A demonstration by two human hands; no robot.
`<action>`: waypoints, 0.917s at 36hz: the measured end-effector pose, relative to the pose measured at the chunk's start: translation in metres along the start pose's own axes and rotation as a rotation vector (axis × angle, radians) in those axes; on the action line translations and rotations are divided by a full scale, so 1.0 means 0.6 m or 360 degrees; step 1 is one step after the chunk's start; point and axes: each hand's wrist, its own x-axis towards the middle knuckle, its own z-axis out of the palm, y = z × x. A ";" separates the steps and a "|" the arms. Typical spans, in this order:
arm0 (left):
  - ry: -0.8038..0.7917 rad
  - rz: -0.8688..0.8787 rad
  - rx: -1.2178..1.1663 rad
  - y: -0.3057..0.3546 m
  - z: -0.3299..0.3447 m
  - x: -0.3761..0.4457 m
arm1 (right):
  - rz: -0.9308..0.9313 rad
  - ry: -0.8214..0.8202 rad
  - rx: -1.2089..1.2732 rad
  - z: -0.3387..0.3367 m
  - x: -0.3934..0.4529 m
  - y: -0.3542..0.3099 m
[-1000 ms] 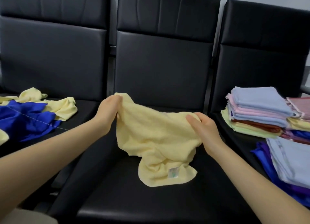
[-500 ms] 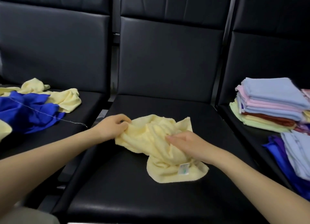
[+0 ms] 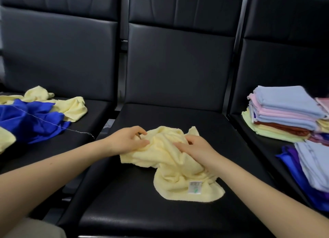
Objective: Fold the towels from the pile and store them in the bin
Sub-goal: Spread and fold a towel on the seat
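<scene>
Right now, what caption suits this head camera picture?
Both hands, left and right, on a crumpled yellow towel.

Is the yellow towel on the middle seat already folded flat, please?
No, the yellow towel lies crumpled under both hands.

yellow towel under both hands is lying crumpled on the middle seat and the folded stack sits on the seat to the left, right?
Not quite. The head view shows the folded stack on the seat to the right. The yellow towel does lie crumpled on the middle seat under the left hand and right hand.
</scene>
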 end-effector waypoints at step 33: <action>0.0274 -0.0422 -0.0431 0.037 -0.004 0.002 | 0.0379 0.0322 0.0918 -0.128 0.015 0.092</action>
